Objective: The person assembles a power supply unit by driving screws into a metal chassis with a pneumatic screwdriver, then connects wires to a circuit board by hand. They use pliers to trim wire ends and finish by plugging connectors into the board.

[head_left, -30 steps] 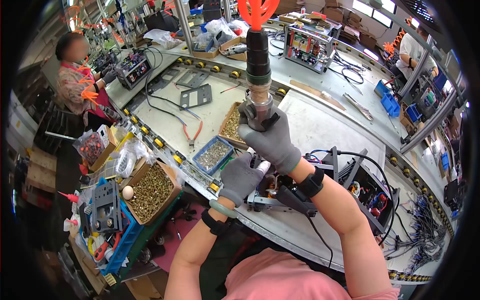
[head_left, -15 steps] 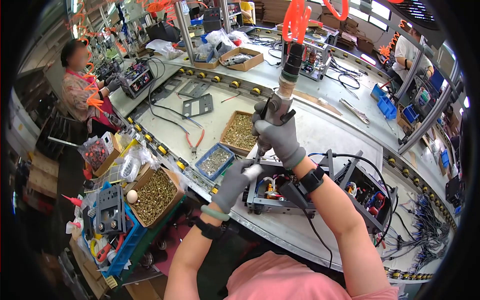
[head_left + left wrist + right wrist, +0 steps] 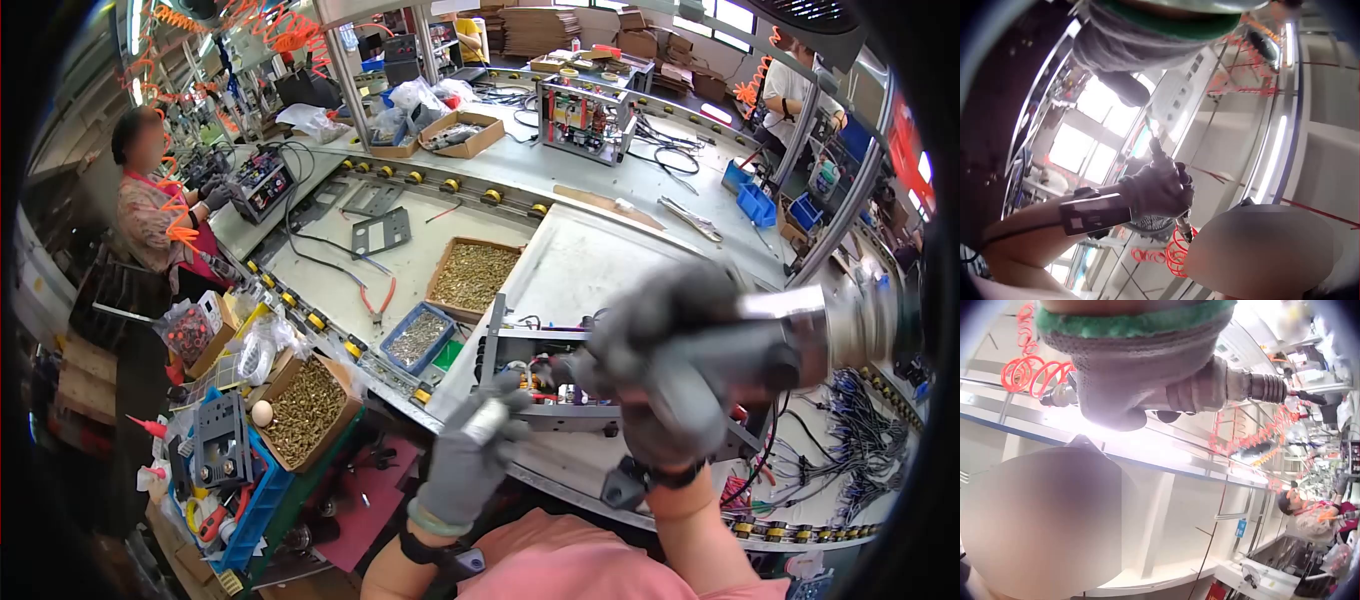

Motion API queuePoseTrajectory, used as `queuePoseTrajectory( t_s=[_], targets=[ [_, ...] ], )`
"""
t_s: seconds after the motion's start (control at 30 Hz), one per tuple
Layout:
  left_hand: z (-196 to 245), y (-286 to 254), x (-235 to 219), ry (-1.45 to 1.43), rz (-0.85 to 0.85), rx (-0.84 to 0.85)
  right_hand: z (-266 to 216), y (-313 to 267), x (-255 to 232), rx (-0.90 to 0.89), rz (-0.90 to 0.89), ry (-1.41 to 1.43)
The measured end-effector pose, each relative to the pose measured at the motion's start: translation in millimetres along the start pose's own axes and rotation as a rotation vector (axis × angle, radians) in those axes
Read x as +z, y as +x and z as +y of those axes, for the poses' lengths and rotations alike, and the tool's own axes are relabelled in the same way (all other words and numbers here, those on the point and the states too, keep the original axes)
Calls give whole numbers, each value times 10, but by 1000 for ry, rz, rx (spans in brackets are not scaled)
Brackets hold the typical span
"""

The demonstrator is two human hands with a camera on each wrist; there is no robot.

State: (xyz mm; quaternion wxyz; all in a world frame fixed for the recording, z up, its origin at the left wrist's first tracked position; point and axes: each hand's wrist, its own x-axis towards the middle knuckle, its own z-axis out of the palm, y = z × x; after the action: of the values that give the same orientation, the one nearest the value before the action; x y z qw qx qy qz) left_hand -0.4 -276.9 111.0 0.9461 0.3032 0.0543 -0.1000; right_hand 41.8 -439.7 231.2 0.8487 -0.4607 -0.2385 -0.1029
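My right hand [image 3: 665, 375], in a grey glove and blurred in the head view, grips an air screwdriver [image 3: 790, 340] held sideways close to the camera. In the right wrist view the fingers wrap round the screwdriver's metal body [image 3: 1197, 394]. Lower left of it, my gloved left hand [image 3: 468, 460] hovers at the table's near edge, fingers loosely bent, a white wrap [image 3: 486, 422] on one digit. Nothing shows in its grasp. Behind both hands sits an open metal chassis [image 3: 560, 410] with circuit parts and wires, partly hidden by the right hand.
A carton of brass-coloured screws [image 3: 475, 278] and a blue tray of small silver parts [image 3: 415, 338] stand beyond the chassis. At lower left are another screw carton [image 3: 305, 410] and a blue crate [image 3: 255, 510]. Pliers [image 3: 377, 303] lie farther back. Cables [image 3: 840, 450] heap at right.
My right hand has brought the screwdriver from upright over the chassis to sideways, nearer the camera and right. The left hand has drawn back from the chassis toward my body.
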Motion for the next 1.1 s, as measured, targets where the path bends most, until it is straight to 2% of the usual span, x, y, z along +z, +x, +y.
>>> queuePoseTrajectory(
  t_s=[0.03,0.07,0.1,0.13,0.17,0.23,0.3,0.37,0.57,0.63,0.77,0.83,0.9,0.97,1.07,1.1],
  targets=[
    [-111,53,86,49,-54,-76,-57,-141,-84,21,102,14],
    [-229,112,173,165,-40,-142,-91,-236,-205,-46,131,-15],
    [-301,172,257,127,-117,-274,-136,-324,-345,-114,162,-42],
    [-419,205,295,108,-162,-312,-228,-423,-495,-56,128,-4],
    [-538,240,324,89,-208,-353,-302,-490,-538,-61,140,166],
    [-750,288,422,192,-211,-389,-393,-670,-716,-216,331,-28],
    [-924,310,500,297,-219,-426,-436,-815,-909,-254,355,-84],
    [-1057,335,573,325,-205,-416,-491,-892,-1012,-342,491,-150],
    [-1144,271,804,383,-149,-440,-586,-991,-1177,-373,621,-166],
    [-1174,275,835,358,-132,-409,-574,-997,-1245,-397,616,-133],
    [-1217,286,843,348,-129,-456,-604,-993,-1237,-396,615,-101],
    [-1280,295,872,355,-85,-483,-582,-1012,-1296,-398,531,-80],
    [-1314,311,882,394,-166,-476,-532,-1044,-1371,-389,446,-3],
    [-1344,306,910,402,-186,-480,-547,-1077,-1342,-399,530,-43],
    [-1397,328,959,414,-207,-451,-570,-1107,-1453,-339,352,-63],
    [-1412,333,971,414,-207,-431,-593,-1100,-1497,-343,355,-67]
  ],
)
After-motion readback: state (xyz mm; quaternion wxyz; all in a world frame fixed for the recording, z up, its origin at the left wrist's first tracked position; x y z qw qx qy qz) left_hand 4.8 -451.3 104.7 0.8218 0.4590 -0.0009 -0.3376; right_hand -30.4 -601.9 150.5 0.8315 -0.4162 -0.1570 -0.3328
